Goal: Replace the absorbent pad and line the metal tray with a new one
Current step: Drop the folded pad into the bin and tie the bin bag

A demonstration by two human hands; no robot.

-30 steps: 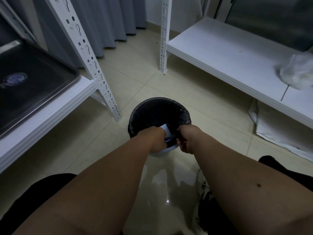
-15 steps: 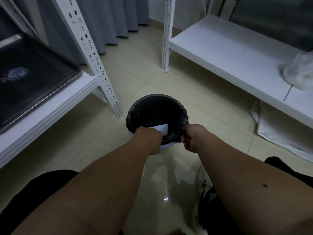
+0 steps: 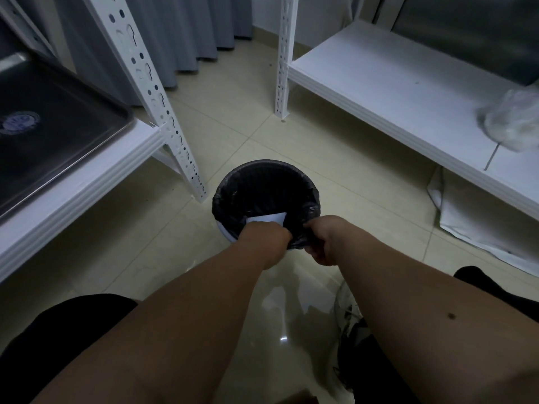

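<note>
Two hands meet at the near rim of a bin [image 3: 266, 193] lined with a black bag. A white absorbent pad [image 3: 267, 218] pokes up inside the bin, against the left hand [image 3: 264, 239], whose fingers curl down at it; whether they grip it cannot be told. The right hand [image 3: 323, 240] pinches the bag's rim. On the white shelf [image 3: 78, 188] to the left lies the metal tray [image 3: 52, 132]. Another shelf [image 3: 393, 83] at right bears a crumpled plastic bag [image 3: 513, 123].

Bin [image 3: 264, 185] on tiled floor [image 3: 233, 118] (glossy)
</note>
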